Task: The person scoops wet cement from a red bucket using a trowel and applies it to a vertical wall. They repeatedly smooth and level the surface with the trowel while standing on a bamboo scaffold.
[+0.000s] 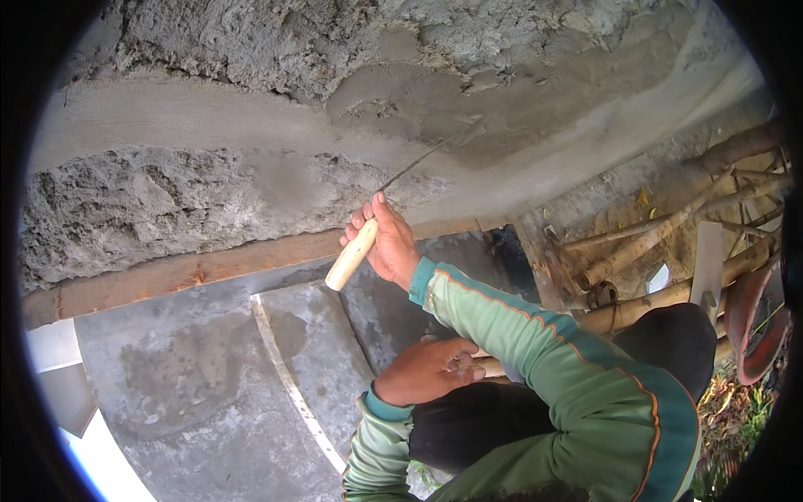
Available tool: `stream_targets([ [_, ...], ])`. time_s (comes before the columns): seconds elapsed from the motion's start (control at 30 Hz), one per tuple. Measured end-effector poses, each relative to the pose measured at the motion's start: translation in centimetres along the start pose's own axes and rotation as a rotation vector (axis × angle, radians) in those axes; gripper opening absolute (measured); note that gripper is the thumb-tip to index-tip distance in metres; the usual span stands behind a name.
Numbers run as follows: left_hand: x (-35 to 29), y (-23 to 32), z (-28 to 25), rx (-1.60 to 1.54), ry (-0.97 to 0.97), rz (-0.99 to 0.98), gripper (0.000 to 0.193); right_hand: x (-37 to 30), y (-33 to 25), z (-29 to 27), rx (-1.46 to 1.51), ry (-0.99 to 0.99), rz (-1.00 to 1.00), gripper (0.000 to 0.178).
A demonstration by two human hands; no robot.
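My right hand (391,247) is closed around the pale wooden handle of a trowel (353,256). Its thin metal part, seen nearly edge-on, reaches up and right to the smooth wet mortar (502,105) on the rough wall surface (150,201). Lower down, my left hand (428,372) is held near my dark-clothed knee with its fingers curled in. Whatever lies inside those fingers is hidden, and a pale pole end shows just beside them.
A wooden board (192,272) runs along the lower edge of the rough surface. Grey concrete (184,376) with a pale strip (288,368) lies below. On the right are several bamboo poles (636,243), a flat pale board (708,263) and a reddish bowl-shaped container (744,322).
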State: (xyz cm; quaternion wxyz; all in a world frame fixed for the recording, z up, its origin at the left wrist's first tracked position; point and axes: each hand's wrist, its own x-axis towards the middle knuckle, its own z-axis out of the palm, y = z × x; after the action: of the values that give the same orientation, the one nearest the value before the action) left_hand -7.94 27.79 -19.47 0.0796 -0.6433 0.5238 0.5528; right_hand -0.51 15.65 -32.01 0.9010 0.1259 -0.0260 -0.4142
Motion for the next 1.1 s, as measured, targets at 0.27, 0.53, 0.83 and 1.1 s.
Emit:
stream_targets([
  [0.27, 0.4, 0.6, -0.1, -0.001, -0.034, 0.008, 0.045, 3.4, -1.0, -0.5, 0.073, 0.076, 0.05, 0.041],
  [0.53, 0.2, 0.3, 0.1, -0.017, -0.047, 0.008, 0.046, 2.3, -0.8, -2.6, -0.177, 0.384, -0.197, 0.038],
  [0.83, 0.3, 1.2, -0.4, -0.005, -0.079, -0.026, 0.048, 2.1, 0.9, -3.3, -0.076, 0.419, 0.158, 0.037],
  [1.1, 0.8, 1.3, -0.5, 0.003, -0.04, 0.023, 0.042, 3.5, -3.3, -3.6, -0.057, 0.401, 0.113, 0.039],
])
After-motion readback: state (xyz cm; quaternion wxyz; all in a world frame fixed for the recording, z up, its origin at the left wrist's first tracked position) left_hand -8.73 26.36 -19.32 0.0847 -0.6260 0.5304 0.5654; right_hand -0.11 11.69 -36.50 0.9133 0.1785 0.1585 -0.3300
